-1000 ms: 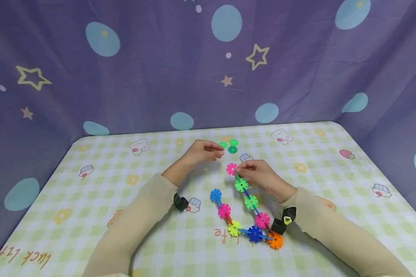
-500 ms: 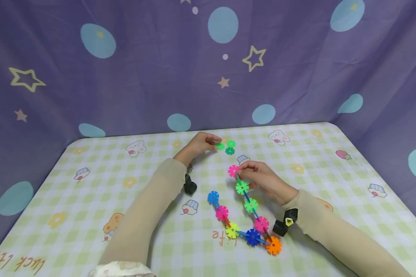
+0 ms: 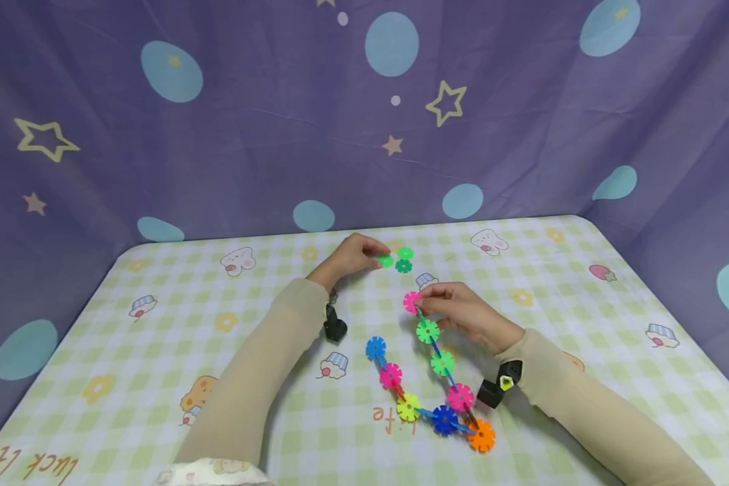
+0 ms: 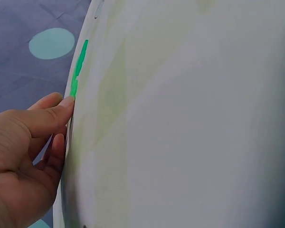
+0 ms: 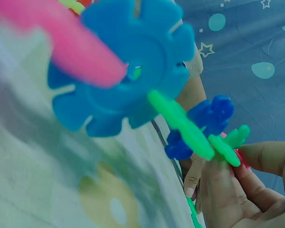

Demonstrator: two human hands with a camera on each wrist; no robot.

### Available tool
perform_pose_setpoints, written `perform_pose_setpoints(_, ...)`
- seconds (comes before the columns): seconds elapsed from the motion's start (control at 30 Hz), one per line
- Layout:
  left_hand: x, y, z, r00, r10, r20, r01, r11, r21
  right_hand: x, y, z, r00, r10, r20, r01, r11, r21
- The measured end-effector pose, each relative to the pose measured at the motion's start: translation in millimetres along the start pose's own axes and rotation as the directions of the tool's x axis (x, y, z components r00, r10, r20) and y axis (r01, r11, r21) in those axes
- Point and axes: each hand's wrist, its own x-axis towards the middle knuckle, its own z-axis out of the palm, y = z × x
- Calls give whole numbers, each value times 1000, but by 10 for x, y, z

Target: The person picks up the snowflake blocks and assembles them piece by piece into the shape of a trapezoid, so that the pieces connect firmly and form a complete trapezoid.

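Note:
In the head view my left hand [image 3: 355, 255], at the far side of the table, pinches a light green notched plastic disc [image 3: 385, 260] between thumb and fingers. The left wrist view shows the thumb at the edge of green discs [image 4: 77, 71], seen edge-on. My right hand [image 3: 462, 310] holds the upper end of a chain of interlocked snowflake discs, near its pink end disc [image 3: 411, 302]. The chain bends through green, pink, an orange disc [image 3: 481, 435], dark blue and yellow to a blue end disc [image 3: 375, 348]. A blue disc [image 5: 118, 66] looms large in the right wrist view.
Beside the left fingertips lie a loose light green disc [image 3: 406, 253] and a darker green disc [image 3: 403, 266]. A checked cloth [image 3: 176, 337] covers the table, whose far edge meets a purple patterned curtain [image 3: 249, 155].
My left hand has reached farther out to the light green disc and taken hold of it. The right hand stays almost in place, still holding the chain's end.

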Motion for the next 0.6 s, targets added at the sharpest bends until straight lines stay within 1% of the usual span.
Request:
perform_pose_setpoints(0.07,0,-3,-1,1000,5,1,-5,1000,8,2,1,-5,1000,-3,-9,3,1000,1)
perform_pose_setpoints(0.13,-2,0,-5,1000,10,6,-10,999,36,1,8,3,999,-11,-33,11,1000,6)
perform_pose_setpoints(0.23,-19,27,-19,1000,3,17,-5,993,115,-6,21,42,996,-24,-81,26,999,28)
perform_pose_setpoints(0.37,-85,103,-53,999,-41,22,35,979,201,-24,34,114,988,-43,-146,52,997,59)
perform_pose_setpoints(0.5,-177,143,-86,996,-86,31,76,968,238,-52,37,183,974,-54,-220,76,993,95)
perform_pose_setpoints(0.6,-258,148,-109,994,-100,44,86,965,247,-79,36,238,961,-54,-272,93,986,134)
